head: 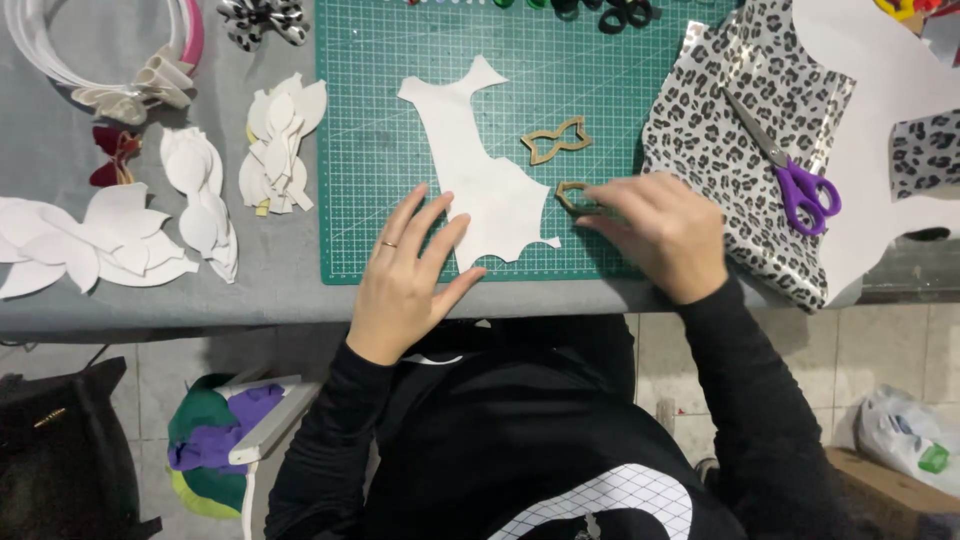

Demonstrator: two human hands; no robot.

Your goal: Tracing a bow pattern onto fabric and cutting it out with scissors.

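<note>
From where I watch, my right hand (665,230) covers most of a small tan cut-out frame (571,192); only its left tip shows, pinched at the fingertips, so I cannot make out its full shape. A second tan frame (556,140), bow-shaped and open in the middle, lies clear just above it on the green cutting mat (370,150). That makes two tan frames I can count.

My left hand (405,275) lies flat with fingers spread, holding nothing, its fingertips pressing the lower edge of one white irregular sheet scrap (480,170) in the middle of the mat.

To the right, one glossy leopard-print sheet (720,130) overlaps the mat's edge, with one pair of purple-handled scissors (785,165) lying on it. A large white sheet (880,90) runs out of view at the top right.

On the grey table (60,300) to the left sit several heaps of white petal-shaped pieces (280,140); I cannot count the single pieces. White hoops (60,50) at the top left are cut off by the edge.
</note>
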